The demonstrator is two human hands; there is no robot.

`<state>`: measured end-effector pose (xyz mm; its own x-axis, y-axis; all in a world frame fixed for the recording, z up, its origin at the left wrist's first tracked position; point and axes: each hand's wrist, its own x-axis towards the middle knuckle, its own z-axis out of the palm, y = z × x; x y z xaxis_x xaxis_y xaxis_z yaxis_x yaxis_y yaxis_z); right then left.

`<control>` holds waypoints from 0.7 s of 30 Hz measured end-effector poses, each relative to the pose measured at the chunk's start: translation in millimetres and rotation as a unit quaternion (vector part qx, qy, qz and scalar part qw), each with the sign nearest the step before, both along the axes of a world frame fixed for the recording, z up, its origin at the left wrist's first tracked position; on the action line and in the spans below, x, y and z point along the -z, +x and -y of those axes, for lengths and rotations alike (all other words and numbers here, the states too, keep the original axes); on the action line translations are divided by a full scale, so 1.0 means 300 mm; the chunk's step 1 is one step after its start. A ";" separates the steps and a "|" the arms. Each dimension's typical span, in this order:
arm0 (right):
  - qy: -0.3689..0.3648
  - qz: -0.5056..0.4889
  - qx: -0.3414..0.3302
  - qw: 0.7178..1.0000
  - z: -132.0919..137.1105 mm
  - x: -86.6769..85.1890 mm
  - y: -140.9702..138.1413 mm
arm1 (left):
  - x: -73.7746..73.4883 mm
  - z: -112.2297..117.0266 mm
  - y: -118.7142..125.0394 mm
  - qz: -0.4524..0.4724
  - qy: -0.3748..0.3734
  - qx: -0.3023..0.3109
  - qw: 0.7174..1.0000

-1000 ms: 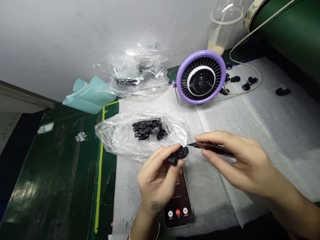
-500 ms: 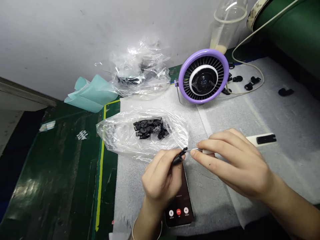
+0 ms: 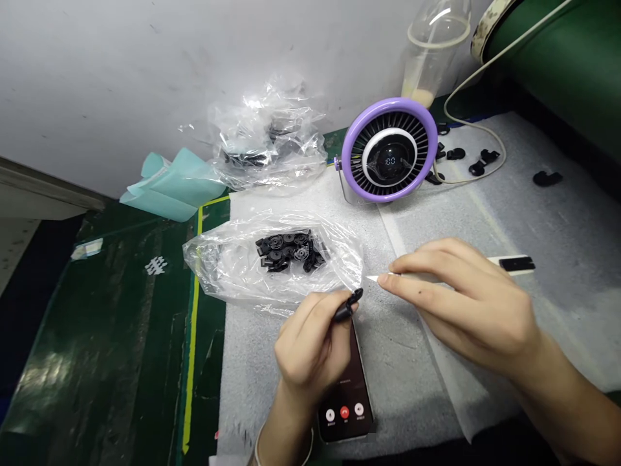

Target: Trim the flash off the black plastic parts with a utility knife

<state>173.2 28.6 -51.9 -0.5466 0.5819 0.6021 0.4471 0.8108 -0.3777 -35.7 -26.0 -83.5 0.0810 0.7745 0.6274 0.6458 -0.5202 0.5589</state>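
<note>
My left hand (image 3: pixel 313 343) is closed, with a small black plastic part (image 3: pixel 345 309) pinched between thumb and fingers; the part's curved end sticks out to the upper right. To its right, my right hand (image 3: pixel 468 301) grips a slim pale tool with a thin, knife-like tip (image 3: pixel 372 277). That tip stands a short way off the black part, not touching it. Most of the tool is hidden by my fingers. Beyond the knuckles shows a white strip with a black end piece (image 3: pixel 517 264); I cannot tell whether it belongs to the tool.
A clear plastic bag (image 3: pixel 228 259) with several black parts (image 3: pixel 288 249) lies ahead. A phone (image 3: pixel 345 414) rests under my left hand. Behind stand a purple fan (image 3: pixel 389 150), a plastic cup (image 3: pixel 427 65) and a bulging bag (image 3: pixel 272 139). Loose black parts (image 3: pixel 478 168) lie at right.
My right hand has drawn the tool's tip away from the black part, to the right and slightly up. My left hand keeps its grip, nearly still. The view has shifted slightly.
</note>
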 end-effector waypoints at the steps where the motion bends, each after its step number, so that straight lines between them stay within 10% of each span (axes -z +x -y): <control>1: -0.016 -0.012 -0.010 1.000 0.001 -0.001 0.001 | 0.002 -0.003 0.001 -0.004 -0.001 0.000 1.000; 6: -0.209 -0.107 -0.041 0.971 0.011 0.011 -0.028 | 0.011 -0.010 0.001 -0.027 0.009 0.009 1.000; 12: -0.487 -0.179 -0.045 0.854 0.014 0.025 -0.075 | 0.009 0.001 0.012 -0.045 0.012 0.033 0.998; 21: -0.499 -0.191 -0.018 0.845 -0.052 0.031 -0.051 | 0.025 -0.043 -0.042 -0.011 0.041 -0.012 0.999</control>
